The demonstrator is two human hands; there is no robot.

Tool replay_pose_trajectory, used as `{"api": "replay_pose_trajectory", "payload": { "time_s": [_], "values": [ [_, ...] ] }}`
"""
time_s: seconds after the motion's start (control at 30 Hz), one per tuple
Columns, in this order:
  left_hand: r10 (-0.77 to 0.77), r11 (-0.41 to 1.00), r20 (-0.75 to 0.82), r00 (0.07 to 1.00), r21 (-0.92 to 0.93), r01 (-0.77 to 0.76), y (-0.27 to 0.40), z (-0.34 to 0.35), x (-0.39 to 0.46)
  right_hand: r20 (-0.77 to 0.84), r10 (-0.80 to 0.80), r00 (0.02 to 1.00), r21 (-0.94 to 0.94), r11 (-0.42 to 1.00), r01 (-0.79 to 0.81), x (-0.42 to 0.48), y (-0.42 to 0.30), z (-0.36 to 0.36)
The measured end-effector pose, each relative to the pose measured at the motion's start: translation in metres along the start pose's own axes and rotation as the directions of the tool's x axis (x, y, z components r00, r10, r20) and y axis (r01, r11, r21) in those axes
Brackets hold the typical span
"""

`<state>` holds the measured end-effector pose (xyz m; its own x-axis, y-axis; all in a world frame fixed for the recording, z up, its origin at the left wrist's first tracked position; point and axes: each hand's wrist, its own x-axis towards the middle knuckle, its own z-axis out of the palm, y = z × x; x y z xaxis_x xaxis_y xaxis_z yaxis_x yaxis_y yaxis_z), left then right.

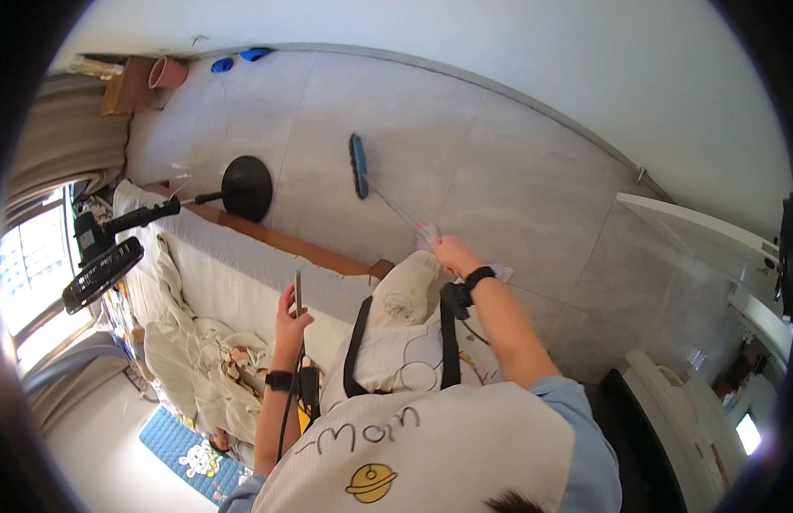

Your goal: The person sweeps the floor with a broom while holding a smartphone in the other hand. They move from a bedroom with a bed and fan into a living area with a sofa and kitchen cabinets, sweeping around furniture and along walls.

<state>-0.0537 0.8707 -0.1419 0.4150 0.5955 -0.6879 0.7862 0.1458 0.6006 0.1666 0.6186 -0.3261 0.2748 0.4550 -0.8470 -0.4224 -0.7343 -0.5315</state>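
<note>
My right hand is closed around the thin pale handle of a broom, just beyond my knee. The blue broom head with dark bristles rests on the grey tiled floor, ahead and a little left of that hand. In my left hand, held up over the bed's edge, is a thin flat device, probably a phone, seen edge-on. A dark cable runs along that forearm. Both wrists wear black straps.
To the left is a bed with a rumpled cream blanket. A black pedestal fan leans over it, its round base on the floor. Farther off are a pink bin, a cardboard box and blue slippers. A white door stands right.
</note>
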Motion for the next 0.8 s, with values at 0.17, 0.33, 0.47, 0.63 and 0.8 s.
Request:
{"api": "replay_pose_trajectory", "payload": {
  "time_s": [0.17,0.33,0.47,0.63,0.8],
  "values": [
    [0.048,0.997,0.112,0.993,0.055,-0.054,0.021,-0.01,0.009,-0.094,0.086,0.992,-0.077,0.993,-0.094,0.002,0.055,-0.009],
    [0.049,0.995,0.208,0.977,0.075,-0.066,0.038,0.024,0.021,-0.403,0.196,0.894,0.042,0.98,-0.196,-0.107,0.186,-0.052],
    [0.124,0.98,0.288,0.95,0.114,-0.163,0.077,0.069,0.024,-0.545,0.39,0.743,0.146,0.916,-0.374,-0.206,0.277,-0.086],
    [0.176,0.952,0.358,0.917,0.173,-0.251,0.122,0.128,-0.004,-0.591,0.529,0.609,0.142,0.812,-0.567,-0.299,0.324,-0.136],
    [0.169,0.948,0.454,0.875,0.169,-0.27,0.123,0.161,-0.021,-0.548,0.725,0.417,0.398,0.664,-0.633,-0.328,0.388,-0.173]
  ]
}}
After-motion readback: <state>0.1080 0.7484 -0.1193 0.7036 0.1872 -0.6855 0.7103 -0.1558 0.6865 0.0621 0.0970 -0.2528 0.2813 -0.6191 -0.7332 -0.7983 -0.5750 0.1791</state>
